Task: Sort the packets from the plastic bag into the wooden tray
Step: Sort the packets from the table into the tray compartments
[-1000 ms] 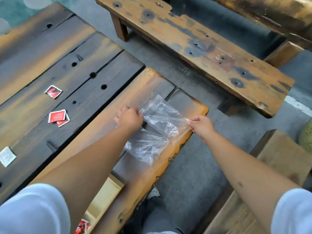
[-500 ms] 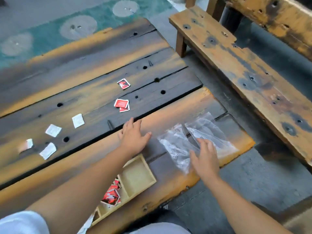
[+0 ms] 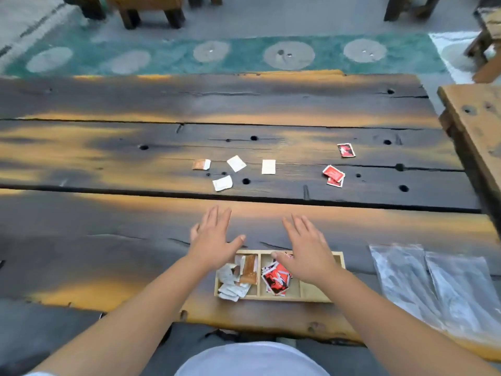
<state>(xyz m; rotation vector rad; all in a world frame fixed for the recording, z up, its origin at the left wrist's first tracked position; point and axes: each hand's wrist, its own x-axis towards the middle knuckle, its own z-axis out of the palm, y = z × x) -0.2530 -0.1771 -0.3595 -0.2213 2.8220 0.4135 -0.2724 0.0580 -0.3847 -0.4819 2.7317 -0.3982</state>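
Note:
A wooden tray with three compartments sits at the table's near edge. Its left compartment holds white and orange packets, its middle one red packets. My left hand hovers open over the tray's far left corner, holding nothing. Over the tray's right half, my right hand is open with spread fingers. Two clear plastic bags lie flat to the right. Loose white packets and one orange packet lie mid-table; red packets lie further right.
The plank table has dark gaps and bolt holes. A wooden bench stands off the right end. Beyond the far edge lie a green patterned floor and stool legs.
Both hands let go of the plastic bag, which now lies flat at the right. The view swung left, and both hands moved over the tray, open.

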